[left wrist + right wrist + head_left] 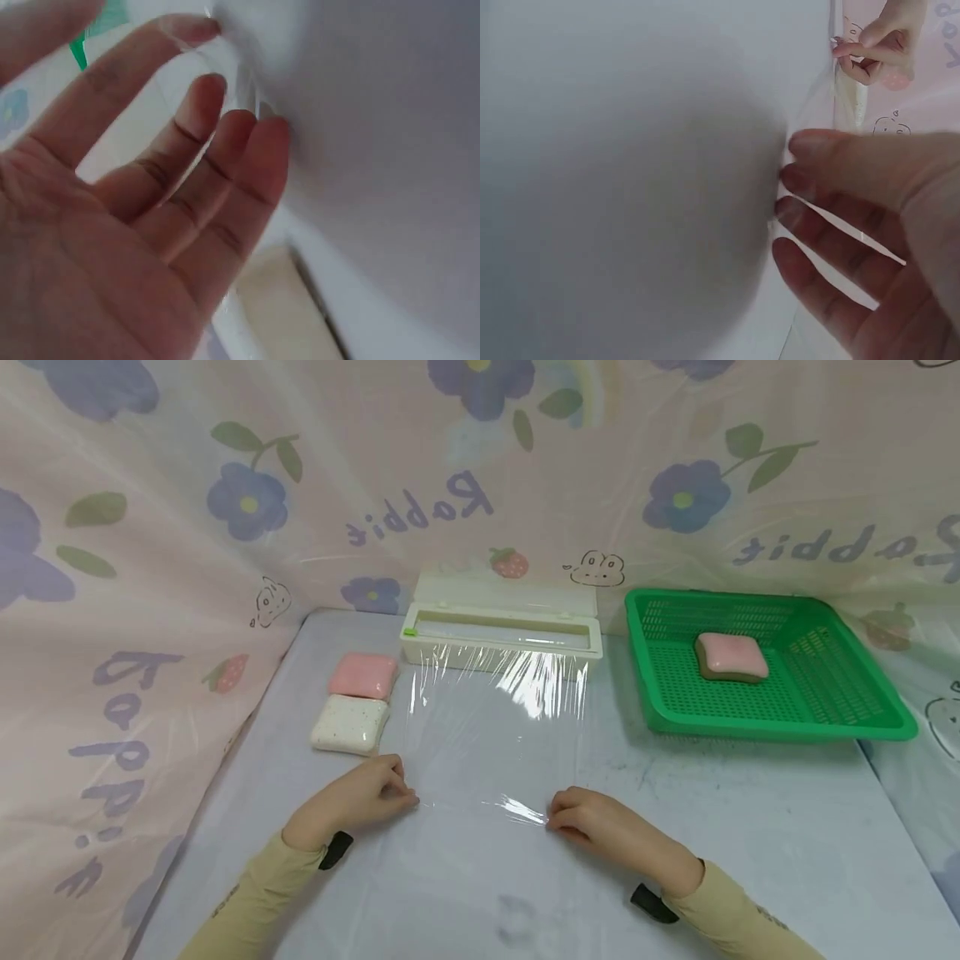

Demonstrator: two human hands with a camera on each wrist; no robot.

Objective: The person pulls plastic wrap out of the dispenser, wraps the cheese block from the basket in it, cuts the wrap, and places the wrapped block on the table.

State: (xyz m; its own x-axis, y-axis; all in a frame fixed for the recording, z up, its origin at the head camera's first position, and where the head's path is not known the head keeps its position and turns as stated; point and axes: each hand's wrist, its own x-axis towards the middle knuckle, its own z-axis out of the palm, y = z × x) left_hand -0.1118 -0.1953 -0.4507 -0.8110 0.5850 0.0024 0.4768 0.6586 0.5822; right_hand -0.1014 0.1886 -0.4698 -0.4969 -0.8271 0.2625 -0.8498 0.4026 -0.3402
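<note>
A sheet of clear plastic wrap (487,735) stretches from a white dispenser box (501,639) at the back of the table toward the front. My left hand (363,797) pinches its near left corner between thumb and finger; the other fingers are loosely bent in the left wrist view. The near right corner is pinched by my right hand (611,831), whose fingertips sit close over the tabletop in the right wrist view. The wrap is wrinkled and shiny near the box. Beyond the left hand lie a white speckled sponge (349,724) and a pink sponge (363,677), side by side.
A green plastic basket (772,727) stands at the back right, with another pink-topped sponge (732,657) inside. The dispenser's lid (506,593) is raised against the patterned curtain (315,527), which borders the white table (750,827). A small green slider (409,632) sits at the box's left end.
</note>
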